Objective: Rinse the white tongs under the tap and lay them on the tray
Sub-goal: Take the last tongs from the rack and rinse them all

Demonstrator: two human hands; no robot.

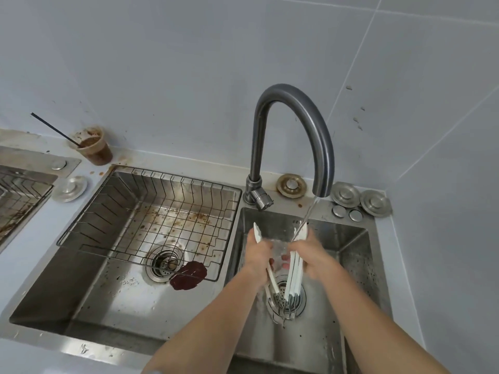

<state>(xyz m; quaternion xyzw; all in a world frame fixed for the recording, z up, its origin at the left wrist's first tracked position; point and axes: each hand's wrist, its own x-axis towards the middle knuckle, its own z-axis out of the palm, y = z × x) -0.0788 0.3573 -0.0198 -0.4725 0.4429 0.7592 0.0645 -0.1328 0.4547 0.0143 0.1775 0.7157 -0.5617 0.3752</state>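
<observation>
White tongs [293, 271], lower right of frame above the drain [286, 294], are clamped in both my hands, left hand [258, 255] and right hand [310, 252], under the tap [294, 136]; I judge turning them wets every face.

Both forearms reach forward and converge, bare to the wrist. The left hand [258, 253] is closed in a grip, knuckles up. The right hand [310, 253] is likewise clenched, close beside it.

no readable text, no labels, no brands, no numbers, no signs anywhere in view
</observation>
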